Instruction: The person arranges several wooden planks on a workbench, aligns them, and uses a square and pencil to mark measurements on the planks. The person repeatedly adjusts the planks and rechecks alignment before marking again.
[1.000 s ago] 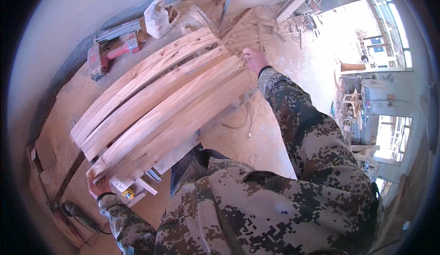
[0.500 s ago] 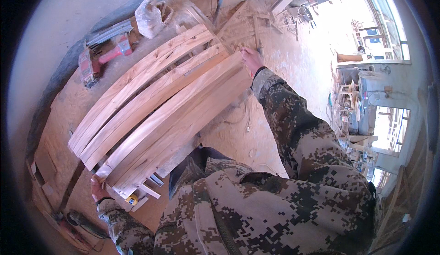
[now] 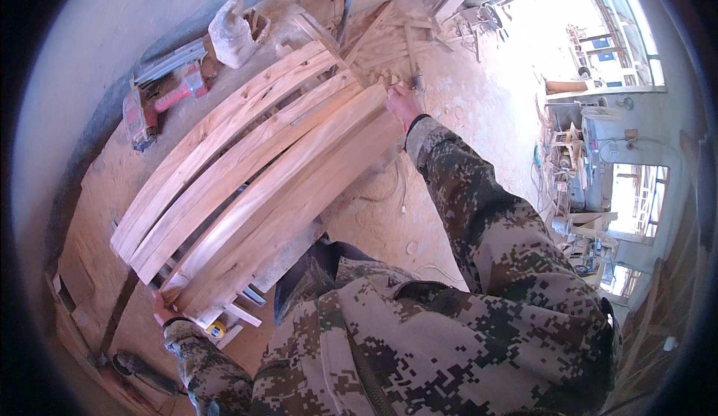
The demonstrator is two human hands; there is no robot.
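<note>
Several curved wooden boards lie side by side on the workbench, running from lower left to upper right. My left hand (image 3: 166,310) is closed around the near-left end of the nearest wooden board (image 3: 280,192), its fingers partly hidden by the wood. At the far-right end of that same board, my right hand (image 3: 404,104) grips it with bent fingers. Beyond it rest a middle board (image 3: 239,173) and a farther board (image 3: 217,136), with narrow dark gaps between them. The flat side of the nearest board faces up toward me.
A red nail gun (image 3: 182,94) and silvery nail strips (image 3: 170,63) lie by the wall, near a dusty white jug (image 3: 230,38). Below the boards' near end sits a yellow tape measure (image 3: 216,330). Wooden scraps (image 3: 407,38) lean at the back; a cable (image 3: 404,199) trails on the floor.
The view has shifted slightly, so the boards' far ends appear a little farther left. Both hands stay at the nearest board's ends; the left wraps it a little lower.
</note>
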